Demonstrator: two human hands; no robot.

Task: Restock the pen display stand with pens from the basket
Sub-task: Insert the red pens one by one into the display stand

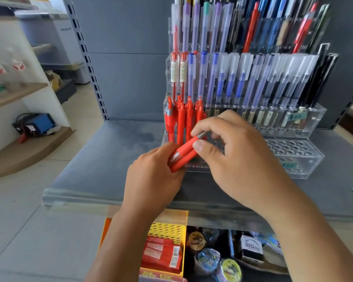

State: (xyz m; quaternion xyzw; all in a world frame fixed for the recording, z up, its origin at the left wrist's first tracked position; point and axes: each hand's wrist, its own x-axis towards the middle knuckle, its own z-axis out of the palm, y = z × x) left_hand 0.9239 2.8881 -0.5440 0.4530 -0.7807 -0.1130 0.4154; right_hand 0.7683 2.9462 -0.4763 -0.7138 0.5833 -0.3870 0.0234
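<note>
Left hand (pixel 153 180): curled round the Pen bundle, low in front of the stand's left corner
Right hand (pixel 238 159): thumb and forefinger pinch one pen near its grey tip; the other fingers are loosely bent over the stand's front rows
Pen bundle (pixel 182 160): red pens lying side by side in the left hand; probably two, since the fingers hide part of the bundle
Pinched pen (pixel 189 144): top pen of the bundle, tilted, tip pointing up and right toward the stand, rear end in the left hand
Display stand (pixel 293 153): clear acrylic, stepped tiers, on the grey shelf (pixel 102 159); round holes show in the lowest tier at right
Stocked red pens (pixel 181 121): upright at the stand's left end, just behind both hands
Capped pens (pixel 243 78): upright in the higher tiers
Basket (pixel 167 231): yellow, perforated, below the shelf edge, holding red packets
</note>
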